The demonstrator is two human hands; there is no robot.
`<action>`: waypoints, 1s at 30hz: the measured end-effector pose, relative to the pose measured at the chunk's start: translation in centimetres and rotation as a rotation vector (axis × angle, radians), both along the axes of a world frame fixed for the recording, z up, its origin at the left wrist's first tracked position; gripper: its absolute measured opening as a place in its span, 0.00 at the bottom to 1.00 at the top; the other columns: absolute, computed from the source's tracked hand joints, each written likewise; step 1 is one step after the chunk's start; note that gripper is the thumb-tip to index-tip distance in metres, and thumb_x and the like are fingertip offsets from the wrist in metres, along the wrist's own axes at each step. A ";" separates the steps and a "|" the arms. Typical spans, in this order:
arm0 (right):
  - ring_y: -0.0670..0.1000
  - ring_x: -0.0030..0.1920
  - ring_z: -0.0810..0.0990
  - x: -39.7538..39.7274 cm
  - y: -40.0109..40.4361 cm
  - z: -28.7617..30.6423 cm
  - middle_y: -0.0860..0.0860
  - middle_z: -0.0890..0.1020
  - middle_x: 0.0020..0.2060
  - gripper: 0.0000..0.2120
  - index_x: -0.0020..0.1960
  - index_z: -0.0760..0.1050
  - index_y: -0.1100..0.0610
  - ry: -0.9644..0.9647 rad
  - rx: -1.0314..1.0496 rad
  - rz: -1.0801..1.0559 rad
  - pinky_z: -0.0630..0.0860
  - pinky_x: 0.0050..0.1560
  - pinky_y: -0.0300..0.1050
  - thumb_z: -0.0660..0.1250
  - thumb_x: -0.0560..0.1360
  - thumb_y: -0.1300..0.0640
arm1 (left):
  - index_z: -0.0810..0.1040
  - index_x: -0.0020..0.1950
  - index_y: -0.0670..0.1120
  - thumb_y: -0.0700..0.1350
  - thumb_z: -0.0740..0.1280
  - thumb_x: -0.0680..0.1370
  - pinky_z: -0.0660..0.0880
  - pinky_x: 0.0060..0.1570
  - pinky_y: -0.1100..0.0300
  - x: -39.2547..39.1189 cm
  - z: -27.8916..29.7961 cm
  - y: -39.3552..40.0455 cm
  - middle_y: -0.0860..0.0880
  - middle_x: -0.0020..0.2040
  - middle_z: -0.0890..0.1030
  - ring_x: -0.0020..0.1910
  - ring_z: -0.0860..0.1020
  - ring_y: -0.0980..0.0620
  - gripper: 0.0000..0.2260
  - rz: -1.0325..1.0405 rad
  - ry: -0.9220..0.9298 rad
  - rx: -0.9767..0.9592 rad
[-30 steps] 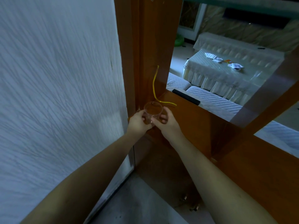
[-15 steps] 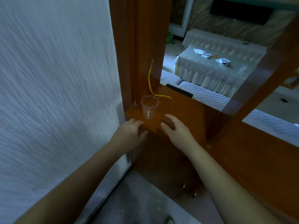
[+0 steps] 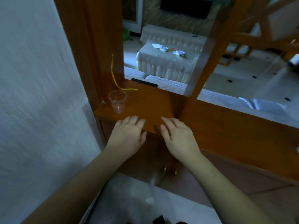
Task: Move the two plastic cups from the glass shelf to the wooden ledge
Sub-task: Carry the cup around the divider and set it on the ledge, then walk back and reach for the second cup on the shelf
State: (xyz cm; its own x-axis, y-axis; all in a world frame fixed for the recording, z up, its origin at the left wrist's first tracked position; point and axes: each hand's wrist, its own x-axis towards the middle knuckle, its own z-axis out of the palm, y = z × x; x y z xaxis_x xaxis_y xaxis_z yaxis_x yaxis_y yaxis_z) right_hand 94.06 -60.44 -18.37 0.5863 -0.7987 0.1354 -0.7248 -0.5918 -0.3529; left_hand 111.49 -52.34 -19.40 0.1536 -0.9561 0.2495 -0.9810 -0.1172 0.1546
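Note:
A clear plastic cup (image 3: 117, 101) stands upright on the wooden ledge (image 3: 150, 104), near its left end by the wooden post. It may be two cups nested; I cannot tell. My left hand (image 3: 127, 135) hovers at the ledge's front edge, just below and right of the cup, fingers loosely curled and holding nothing. My right hand (image 3: 176, 135) is beside it, fingers spread over the ledge's front edge, empty. No glass shelf shows in this view.
A yellow cord (image 3: 115, 78) hangs down the post and lies on the ledge behind the cup. A dark flat bar (image 3: 144, 82) sits at the ledge's back edge. A white wall (image 3: 40, 102) is at left. Beyond the opening are a covered table and sofa.
Both hands let go of the cup, which now stands on the ledge, and drew back toward me to the ledge's front edge.

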 end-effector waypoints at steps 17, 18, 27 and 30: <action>0.57 0.64 0.75 -21.8 6.7 -0.2 0.55 0.79 0.62 0.24 0.68 0.73 0.54 0.125 -0.167 -0.501 0.69 0.63 0.55 0.54 0.79 0.43 | 0.71 0.71 0.49 0.57 0.55 0.80 0.56 0.73 0.44 -21.6 1.8 -2.3 0.48 0.70 0.73 0.72 0.66 0.47 0.23 -0.429 -0.067 -0.024; 0.57 0.63 0.75 -23.7 7.4 -0.3 0.55 0.79 0.62 0.23 0.67 0.73 0.54 0.122 -0.166 -0.537 0.69 0.63 0.55 0.54 0.79 0.43 | 0.71 0.71 0.49 0.57 0.56 0.80 0.56 0.73 0.44 -23.6 1.8 -2.1 0.48 0.70 0.74 0.72 0.66 0.47 0.22 -0.463 -0.066 -0.018; 0.57 0.66 0.73 -41.2 15.1 -0.4 0.55 0.76 0.65 0.22 0.70 0.70 0.55 0.136 -0.148 -0.879 0.66 0.66 0.54 0.56 0.80 0.45 | 0.74 0.68 0.50 0.58 0.56 0.79 0.61 0.70 0.44 -41.9 1.0 0.6 0.47 0.67 0.77 0.70 0.70 0.46 0.22 -0.742 -0.094 0.001; 0.57 0.68 0.70 -45.5 17.5 -0.5 0.55 0.75 0.67 0.23 0.71 0.69 0.56 0.112 -0.121 -0.940 0.63 0.68 0.52 0.57 0.80 0.46 | 0.73 0.69 0.51 0.59 0.54 0.79 0.59 0.71 0.44 -46.7 0.8 1.8 0.48 0.69 0.75 0.71 0.69 0.46 0.23 -0.842 -0.077 0.013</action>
